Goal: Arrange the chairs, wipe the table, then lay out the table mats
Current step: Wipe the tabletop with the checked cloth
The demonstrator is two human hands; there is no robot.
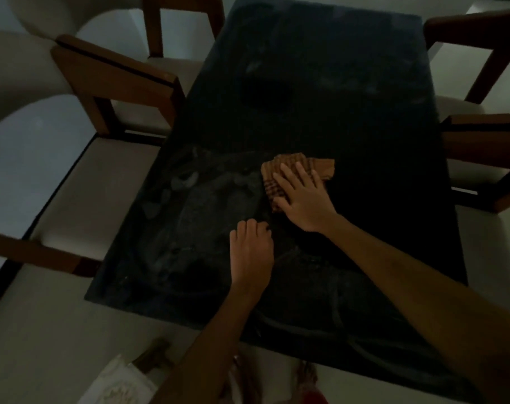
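A dark, glossy rectangular table (321, 83) fills the middle of the view, with pale smears on its near left half. A folded brown checked cloth (280, 166) lies flat near the table's middle. My right hand (303, 196) presses down on the cloth with fingers spread. My left hand (251, 252) rests on the bare tabletop just in front of it, fingers curled under and holding nothing. Wooden chairs with pale cushions stand on the left (82, 205) (114, 74) and on the right (487, 161) (481, 33). No table mats are visible.
A pale floor surrounds the table. At the bottom edge, below the table's near end, sit a whitish patterned object (116, 383) and something red (315, 398), both too dim to identify.
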